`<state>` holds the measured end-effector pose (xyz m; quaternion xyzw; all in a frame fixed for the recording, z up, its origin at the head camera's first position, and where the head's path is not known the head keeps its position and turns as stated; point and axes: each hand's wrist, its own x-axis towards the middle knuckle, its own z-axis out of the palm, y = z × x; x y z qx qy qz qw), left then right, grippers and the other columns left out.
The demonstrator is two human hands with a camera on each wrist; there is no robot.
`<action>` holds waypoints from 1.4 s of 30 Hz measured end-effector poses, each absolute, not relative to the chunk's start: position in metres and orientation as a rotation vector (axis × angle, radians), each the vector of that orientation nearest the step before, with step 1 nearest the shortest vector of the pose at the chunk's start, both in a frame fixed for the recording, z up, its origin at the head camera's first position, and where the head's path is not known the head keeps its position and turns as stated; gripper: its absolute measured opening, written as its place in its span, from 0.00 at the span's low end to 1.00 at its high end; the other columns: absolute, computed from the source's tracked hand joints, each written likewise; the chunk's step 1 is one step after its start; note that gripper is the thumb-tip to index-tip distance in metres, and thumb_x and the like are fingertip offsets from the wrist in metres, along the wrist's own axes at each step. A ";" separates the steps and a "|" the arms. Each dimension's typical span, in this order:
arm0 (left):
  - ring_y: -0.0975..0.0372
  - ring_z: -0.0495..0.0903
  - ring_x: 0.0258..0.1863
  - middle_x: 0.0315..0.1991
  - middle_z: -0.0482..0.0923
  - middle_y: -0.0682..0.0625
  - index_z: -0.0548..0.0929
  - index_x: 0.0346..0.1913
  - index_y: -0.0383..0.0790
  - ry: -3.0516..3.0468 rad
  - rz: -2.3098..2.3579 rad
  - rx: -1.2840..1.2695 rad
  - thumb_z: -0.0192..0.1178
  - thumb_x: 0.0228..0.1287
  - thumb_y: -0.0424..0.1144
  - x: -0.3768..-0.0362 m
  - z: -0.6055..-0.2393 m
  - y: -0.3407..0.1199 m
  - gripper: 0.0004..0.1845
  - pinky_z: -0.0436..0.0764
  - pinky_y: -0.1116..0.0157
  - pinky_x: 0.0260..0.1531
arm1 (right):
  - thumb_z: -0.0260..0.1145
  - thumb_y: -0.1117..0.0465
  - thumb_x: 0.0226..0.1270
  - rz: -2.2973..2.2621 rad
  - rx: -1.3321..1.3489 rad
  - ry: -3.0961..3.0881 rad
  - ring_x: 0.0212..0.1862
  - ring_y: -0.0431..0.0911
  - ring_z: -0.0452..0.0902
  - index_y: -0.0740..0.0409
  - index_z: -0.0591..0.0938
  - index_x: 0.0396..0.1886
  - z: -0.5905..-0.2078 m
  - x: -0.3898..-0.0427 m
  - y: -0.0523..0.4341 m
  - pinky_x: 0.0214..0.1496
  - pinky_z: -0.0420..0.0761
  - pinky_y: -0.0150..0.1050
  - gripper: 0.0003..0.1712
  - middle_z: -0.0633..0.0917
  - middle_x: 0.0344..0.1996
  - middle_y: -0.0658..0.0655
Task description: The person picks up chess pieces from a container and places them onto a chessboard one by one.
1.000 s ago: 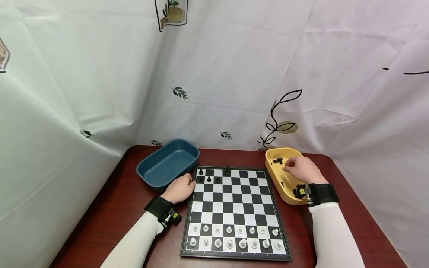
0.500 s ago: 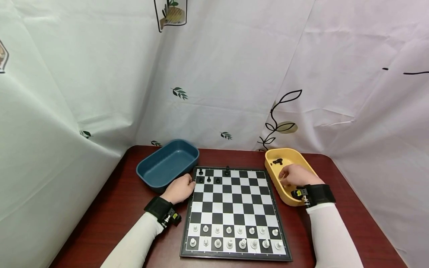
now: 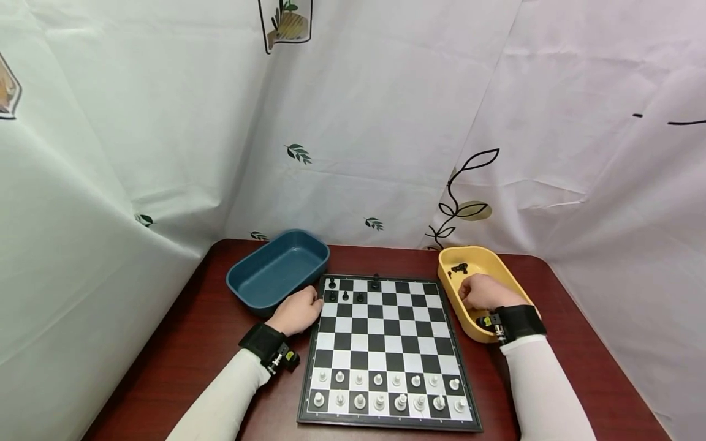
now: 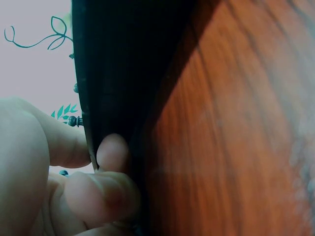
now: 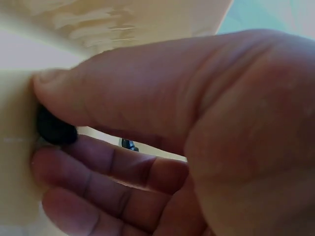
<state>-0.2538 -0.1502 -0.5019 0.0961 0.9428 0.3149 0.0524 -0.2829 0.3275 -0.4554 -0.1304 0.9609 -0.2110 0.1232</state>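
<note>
At the left edge of the black-and-white chessboard (image 3: 384, 326), my left hand (image 3: 296, 311) holds the board's rim, its fingers and thumb bent about the edge in the left wrist view. My right hand (image 3: 486, 293) is down inside the yellow tray (image 3: 459, 313). There, thumb and fingertips pinch a dark chess piece (image 5: 55, 129) close to the tray's wall or floor; its kind is hidden by the fingers. Several black chess pieces (image 3: 360, 297) stand in the board's far left part. White chess pieces (image 3: 401, 402) fill the two near rows.
A blue tray (image 3: 261, 304) stands on the dark red table (image 3: 182, 361), behind my left hand. More black chess pieces (image 3: 460, 268) lie at the yellow tray's far end. White patterned cloth (image 3: 353, 153) hangs behind and at both sides.
My right hand has lowered and moved toward the near part of the yellow tray, where its fingers now pinch a piece. The left hand keeps its place at the board's edge.
</note>
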 end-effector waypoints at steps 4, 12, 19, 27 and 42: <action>0.57 0.77 0.15 0.23 0.75 0.48 0.77 0.40 0.43 2.864 0.959 0.293 0.57 0.86 0.44 -0.253 -0.501 -0.149 0.12 0.74 0.58 0.22 | 0.68 0.73 0.55 -0.612 -0.374 2.813 0.27 0.45 0.76 0.55 0.86 0.30 -0.455 -0.282 0.327 0.27 0.77 0.40 0.09 0.83 0.27 0.49; 0.57 0.77 0.15 0.23 0.76 0.48 0.77 0.40 0.43 2.869 0.955 0.289 0.57 0.86 0.44 -0.253 -0.501 -0.150 0.11 0.74 0.58 0.22 | 0.68 0.68 0.62 -0.589 -0.384 2.833 0.25 0.44 0.76 0.55 0.86 0.30 -0.454 -0.283 0.327 0.27 0.77 0.40 0.04 0.82 0.25 0.49; 0.57 0.76 0.15 0.23 0.75 0.49 0.77 0.40 0.43 2.874 0.961 0.317 0.57 0.86 0.44 -0.254 -0.503 -0.150 0.11 0.74 0.58 0.23 | 0.68 0.66 0.68 -0.629 -0.341 2.834 0.22 0.45 0.77 0.58 0.84 0.33 -0.453 -0.282 0.327 0.24 0.80 0.42 0.03 0.81 0.23 0.51; 0.57 0.76 0.15 0.22 0.75 0.49 0.77 0.40 0.43 2.874 0.965 0.314 0.57 0.86 0.43 -0.254 -0.502 -0.151 0.11 0.74 0.58 0.22 | 0.61 0.70 0.66 -0.729 -0.333 2.909 0.22 0.46 0.77 0.61 0.80 0.36 -0.451 -0.281 0.327 0.24 0.78 0.43 0.03 0.80 0.23 0.53; 0.57 0.77 0.15 0.22 0.75 0.49 0.77 0.39 0.44 2.879 0.956 0.297 0.57 0.86 0.44 -0.254 -0.501 -0.150 0.12 0.74 0.58 0.22 | 0.66 0.64 0.80 -0.683 -0.374 3.032 0.27 0.43 0.81 0.66 0.88 0.45 -0.447 -0.286 0.336 0.34 0.79 0.43 0.09 0.86 0.26 0.52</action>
